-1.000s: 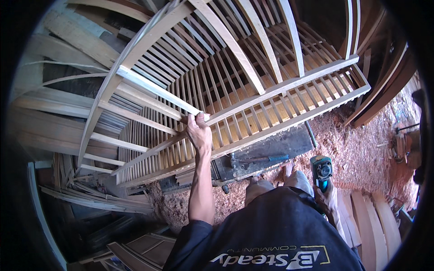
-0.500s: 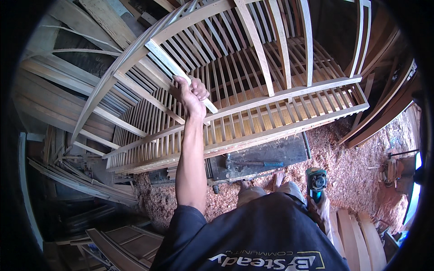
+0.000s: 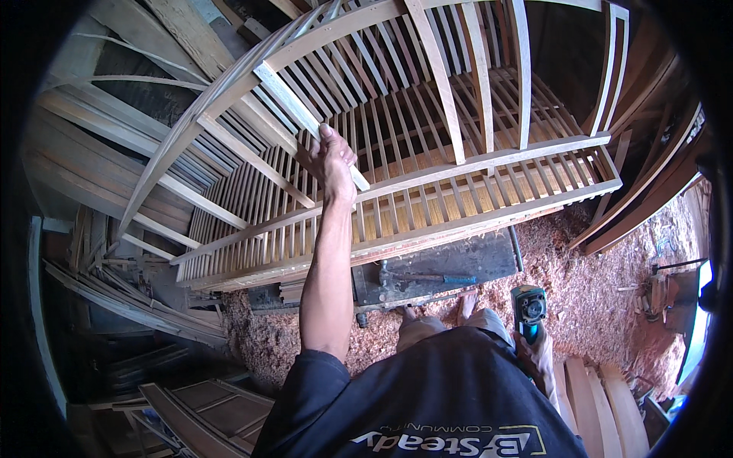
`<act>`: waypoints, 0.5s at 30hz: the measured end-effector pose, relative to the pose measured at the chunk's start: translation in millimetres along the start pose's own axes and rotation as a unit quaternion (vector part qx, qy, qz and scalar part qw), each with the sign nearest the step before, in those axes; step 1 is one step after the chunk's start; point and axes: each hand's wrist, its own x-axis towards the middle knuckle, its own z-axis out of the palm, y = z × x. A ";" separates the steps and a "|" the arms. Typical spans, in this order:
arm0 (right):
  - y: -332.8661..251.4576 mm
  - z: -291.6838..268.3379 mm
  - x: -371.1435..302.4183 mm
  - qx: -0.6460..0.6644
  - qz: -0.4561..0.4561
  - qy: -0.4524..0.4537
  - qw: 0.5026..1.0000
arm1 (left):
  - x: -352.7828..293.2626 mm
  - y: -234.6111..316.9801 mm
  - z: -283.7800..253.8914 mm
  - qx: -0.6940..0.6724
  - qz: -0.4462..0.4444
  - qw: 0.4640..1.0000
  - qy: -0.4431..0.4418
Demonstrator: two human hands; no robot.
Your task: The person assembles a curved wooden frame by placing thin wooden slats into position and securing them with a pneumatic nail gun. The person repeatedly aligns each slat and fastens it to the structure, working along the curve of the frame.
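Observation:
A large curved wooden frame (image 3: 427, 180) with many slats fills the upper middle. My left hand (image 3: 334, 164) reaches into it and is closed around a pale wooden slat (image 3: 289, 101) that slants between the curved outer rail (image 3: 164, 164) and the straight near rail. Its thumb points up along the slat. Low on the right, beside my body, my right hand (image 3: 539, 353) grips a teal and black handheld power tool (image 3: 530, 307) with its head upward. The fingers on the tool are partly hidden.
A hammer (image 3: 427, 278) with a blue handle lies on a dark board (image 3: 489, 258) below the frame. Reddish wood shavings (image 3: 573, 267) cover the floor. Curved wooden pieces (image 3: 657, 191) lean at the right, and planks (image 3: 603, 404) lie at the lower right.
My left hand has shifted slightly right and its thumb now lies more along the slat. My right hand still holds the power tool in nearly the same place.

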 end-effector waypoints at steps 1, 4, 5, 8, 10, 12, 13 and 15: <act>-1.0 0.4 0.0 -0.007 -0.008 0.004 1.000 | -0.1 1.6 0.0 -0.002 0.017 1.000 -0.020; -10.4 1.2 -1.4 -0.021 -0.018 0.005 1.000 | -11.1 7.1 -3.2 0.089 0.000 0.996 0.001; -16.3 2.2 -1.2 -0.016 -0.012 0.011 1.000 | -21.9 8.4 -6.1 0.182 0.037 0.982 0.029; -47.6 3.6 -0.3 -0.028 -0.056 0.014 0.998 | -76.5 2.6 -8.9 0.211 0.155 0.960 0.104; -79.3 -0.5 -0.2 -0.053 -0.033 -0.056 0.997 | -125.9 0.9 -16.1 0.249 0.135 0.954 0.102; -119.0 5.2 -2.2 -0.082 -0.090 -0.084 0.989 | -169.9 2.1 -22.7 0.173 0.011 0.983 0.069; -140.4 10.1 -1.4 -0.099 -0.131 -0.092 0.982 | -189.3 3.1 -22.0 0.112 -0.002 0.992 0.050; -183.2 27.0 -4.3 -0.130 -0.199 -0.092 0.967 | -215.9 17.4 -36.4 0.238 -0.070 0.968 -0.033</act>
